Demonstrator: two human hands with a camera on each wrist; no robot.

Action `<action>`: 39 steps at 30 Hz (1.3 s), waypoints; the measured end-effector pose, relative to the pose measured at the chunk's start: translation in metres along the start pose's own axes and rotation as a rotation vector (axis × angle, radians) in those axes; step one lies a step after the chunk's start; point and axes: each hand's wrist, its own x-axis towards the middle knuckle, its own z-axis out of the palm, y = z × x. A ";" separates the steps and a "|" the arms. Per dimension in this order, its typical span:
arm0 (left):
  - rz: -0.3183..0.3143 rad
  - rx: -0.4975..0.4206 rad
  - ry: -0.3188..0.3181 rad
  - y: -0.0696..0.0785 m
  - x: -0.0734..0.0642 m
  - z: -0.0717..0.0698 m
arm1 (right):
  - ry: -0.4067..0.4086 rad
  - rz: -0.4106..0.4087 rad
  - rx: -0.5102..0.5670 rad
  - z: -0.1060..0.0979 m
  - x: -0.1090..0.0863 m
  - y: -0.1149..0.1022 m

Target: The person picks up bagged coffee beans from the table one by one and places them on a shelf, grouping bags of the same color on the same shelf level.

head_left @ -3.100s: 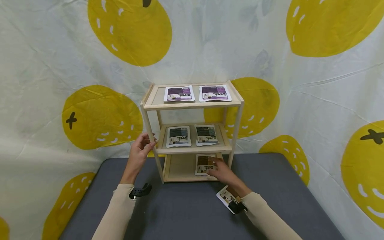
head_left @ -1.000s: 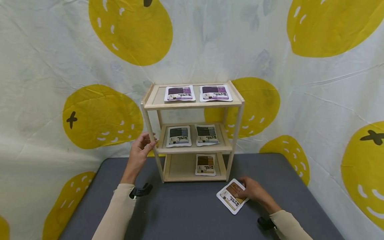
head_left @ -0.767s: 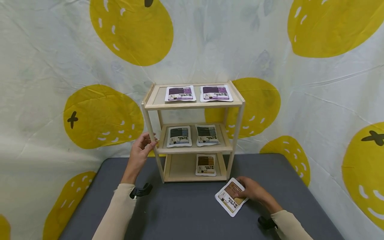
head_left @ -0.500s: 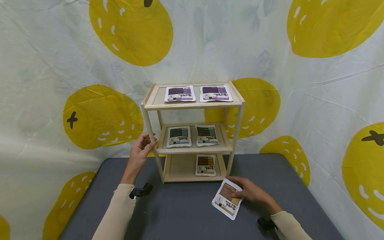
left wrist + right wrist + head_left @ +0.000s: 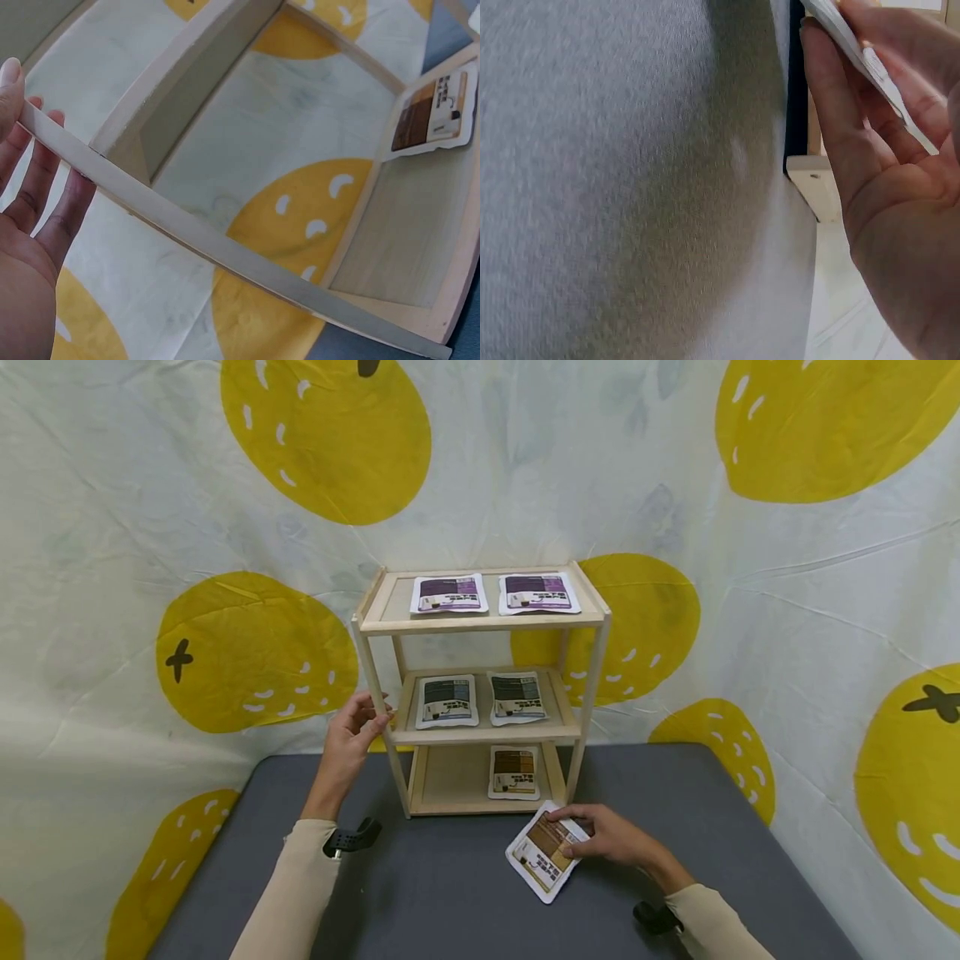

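Observation:
My right hand point(image 5: 611, 839) pinches a flat white pouch with a brown label point(image 5: 540, 856) by its right side, thumb on the label. It is tilted, just in front of the wooden shelf rack point(image 5: 480, 627). Seen edge-on in the right wrist view, the pouch point(image 5: 855, 49) sits between thumb and fingers. My left hand point(image 5: 351, 731) holds the rack's front left post point(image 5: 225, 244), with fingers behind it in the left wrist view. On the bottom shelf, toward the right, lies a similar brown-label pouch point(image 5: 514, 773).
Two dark-green-label pouches, one on the left point(image 5: 447, 702), lie on the middle shelf. Two purple-label pouches, the right one point(image 5: 538, 593) among them, lie on top. The rack stands on a dark grey surface point(image 5: 450, 893) before a fruit-print cloth point(image 5: 480, 460).
My right hand has left the bottom-shelf pouch, taken hold of the other brown-label pouch from the grey surface and carried it left toward the rack. My left hand stays on the post.

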 end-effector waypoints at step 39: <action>0.008 -0.012 0.012 -0.025 0.006 -0.005 | 0.193 0.036 0.145 0.043 0.065 -0.024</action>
